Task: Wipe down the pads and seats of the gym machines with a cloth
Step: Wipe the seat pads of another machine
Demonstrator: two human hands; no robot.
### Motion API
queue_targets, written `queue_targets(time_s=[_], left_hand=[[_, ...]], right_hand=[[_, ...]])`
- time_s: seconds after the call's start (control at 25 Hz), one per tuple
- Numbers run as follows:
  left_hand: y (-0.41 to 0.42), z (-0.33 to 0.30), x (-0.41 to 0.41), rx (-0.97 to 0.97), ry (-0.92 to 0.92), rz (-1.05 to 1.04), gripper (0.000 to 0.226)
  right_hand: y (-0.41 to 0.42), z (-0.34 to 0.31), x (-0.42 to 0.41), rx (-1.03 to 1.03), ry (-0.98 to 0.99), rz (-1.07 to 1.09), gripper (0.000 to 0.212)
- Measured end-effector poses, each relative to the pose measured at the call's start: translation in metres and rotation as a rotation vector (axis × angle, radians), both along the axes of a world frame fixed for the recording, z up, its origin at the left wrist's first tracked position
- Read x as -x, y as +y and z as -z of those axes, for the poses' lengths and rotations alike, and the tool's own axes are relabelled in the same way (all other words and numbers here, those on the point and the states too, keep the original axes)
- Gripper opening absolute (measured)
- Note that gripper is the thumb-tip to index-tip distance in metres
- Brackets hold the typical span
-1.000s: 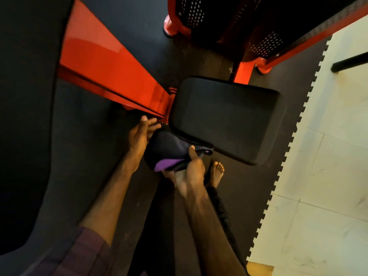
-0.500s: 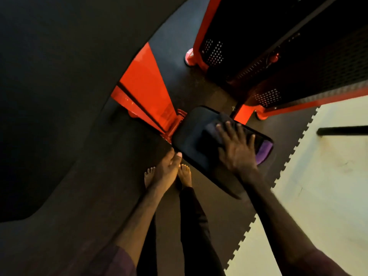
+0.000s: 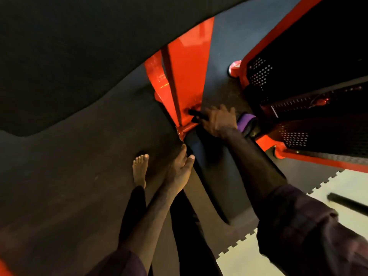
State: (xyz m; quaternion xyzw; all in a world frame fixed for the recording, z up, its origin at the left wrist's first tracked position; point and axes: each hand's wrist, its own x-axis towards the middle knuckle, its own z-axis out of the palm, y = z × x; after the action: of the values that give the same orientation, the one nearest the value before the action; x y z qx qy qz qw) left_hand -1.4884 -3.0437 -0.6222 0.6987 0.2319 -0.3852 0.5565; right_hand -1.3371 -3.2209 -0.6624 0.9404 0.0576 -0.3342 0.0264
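Your right hand (image 3: 218,121) presses the purple cloth (image 3: 246,124) flat on the seat pad (image 3: 211,168).
Left hand (image 3: 180,170) hangs released, fingers straight, just beside the pad's near-left edge.

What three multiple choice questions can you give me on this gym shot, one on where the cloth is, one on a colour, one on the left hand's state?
1. Where is the cloth?
A. On the white floor
B. Under the right hand at the seat's far end
C. Draped over the left forearm

2. What colour is the machine frame?
A. Red-orange
B. Blue
C. Yellow

3. What is the left hand doing?
A. Gripping the cloth
B. Clenched in a fist
C. Open beside the seat, holding nothing

Answers: 1 B, purple cloth shows beside the right hand on the pad; 2 A, the beams are bright red-orange; 3 C, its fingers are straight and empty.
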Motion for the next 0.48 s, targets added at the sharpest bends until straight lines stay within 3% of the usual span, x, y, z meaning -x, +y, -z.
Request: queue_targets(time_s=[0.2,0.36,0.48], left_hand=[[0.020,0.009,0.004,0.003,0.077,-0.179,0.035],[0.055,0.013,0.020,-0.127,0.029,-0.205,0.042],[0.067,0.009,0.026,-0.157,-0.016,-0.210,0.031]], right_hand=[[0.061,-0.005,0.036,-0.088,0.161,-0.583,0.051],[0.064,-0.009,0.029,0.026,0.198,-0.594,0.056],[0.066,-0.022,0.073,0.055,0.179,-0.816,0.048]])
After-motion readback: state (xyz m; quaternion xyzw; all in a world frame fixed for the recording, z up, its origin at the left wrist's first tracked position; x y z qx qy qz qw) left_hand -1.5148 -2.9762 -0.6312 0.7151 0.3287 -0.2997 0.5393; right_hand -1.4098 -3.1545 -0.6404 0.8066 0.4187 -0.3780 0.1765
